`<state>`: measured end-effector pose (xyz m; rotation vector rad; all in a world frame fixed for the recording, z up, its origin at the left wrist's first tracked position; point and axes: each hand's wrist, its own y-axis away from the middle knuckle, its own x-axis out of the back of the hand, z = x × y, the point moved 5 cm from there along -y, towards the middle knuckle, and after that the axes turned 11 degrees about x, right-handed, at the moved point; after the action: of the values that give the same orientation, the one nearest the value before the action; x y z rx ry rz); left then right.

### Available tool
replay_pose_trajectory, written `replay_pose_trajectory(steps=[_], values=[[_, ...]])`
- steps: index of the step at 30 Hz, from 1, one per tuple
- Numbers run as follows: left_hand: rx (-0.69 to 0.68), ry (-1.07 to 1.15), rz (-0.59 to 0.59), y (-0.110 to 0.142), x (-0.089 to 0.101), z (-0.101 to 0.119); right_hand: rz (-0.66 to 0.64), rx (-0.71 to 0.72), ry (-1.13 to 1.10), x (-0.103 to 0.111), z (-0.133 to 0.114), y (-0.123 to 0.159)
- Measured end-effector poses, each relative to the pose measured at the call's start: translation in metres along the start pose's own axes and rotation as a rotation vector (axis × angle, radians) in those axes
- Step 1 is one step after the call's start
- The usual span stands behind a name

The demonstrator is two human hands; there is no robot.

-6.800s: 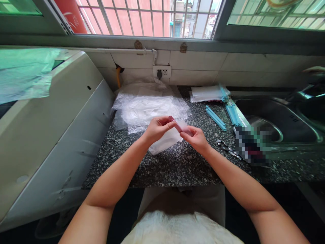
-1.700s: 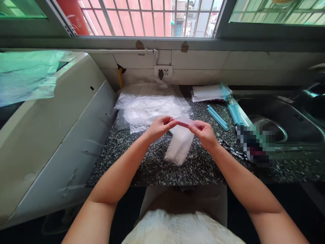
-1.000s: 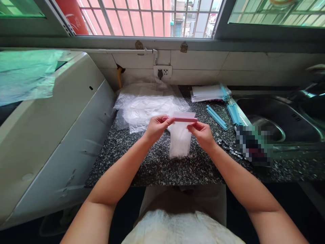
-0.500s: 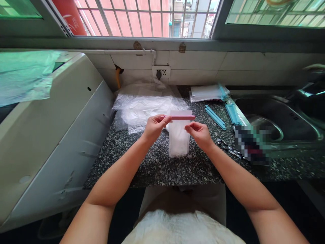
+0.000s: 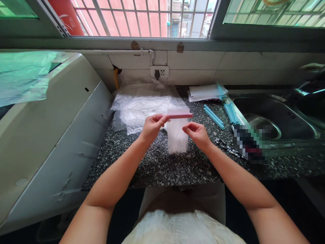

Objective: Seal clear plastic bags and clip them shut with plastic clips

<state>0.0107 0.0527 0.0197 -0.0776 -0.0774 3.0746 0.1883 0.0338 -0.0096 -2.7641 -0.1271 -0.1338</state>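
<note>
My left hand (image 5: 151,126) pinches the left end of a pink sealing clip (image 5: 177,116), which is held level above the speckled counter (image 5: 152,166). A small clear plastic bag (image 5: 177,137) hangs from the clip, and its bottom reaches the counter. My right hand (image 5: 197,134) sits just below the clip's right end. Its thumb and fingers are curled together at the bag's right edge.
A heap of clear plastic bags (image 5: 142,106) lies behind my hands. Blue clips (image 5: 214,117) and a stack of bags (image 5: 204,92) lie to the right, beside a steel sink (image 5: 276,117). A white appliance (image 5: 50,128) borders the counter on the left. A beaded chain (image 5: 225,146) lies near a blurred item (image 5: 251,144).
The clip went from tilted to level, and the bag now hangs straight down from it. My right hand came off the clip's right end and dropped just below it.
</note>
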Motion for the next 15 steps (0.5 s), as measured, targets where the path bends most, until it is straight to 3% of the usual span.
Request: replay_pose_trajectory(steps=[15], values=[[-0.009,0.076,0.066,-0.0030,0.0072,0.0018,-0.035,-0.001,0.021,-0.0042,-0.0012,0.0006]])
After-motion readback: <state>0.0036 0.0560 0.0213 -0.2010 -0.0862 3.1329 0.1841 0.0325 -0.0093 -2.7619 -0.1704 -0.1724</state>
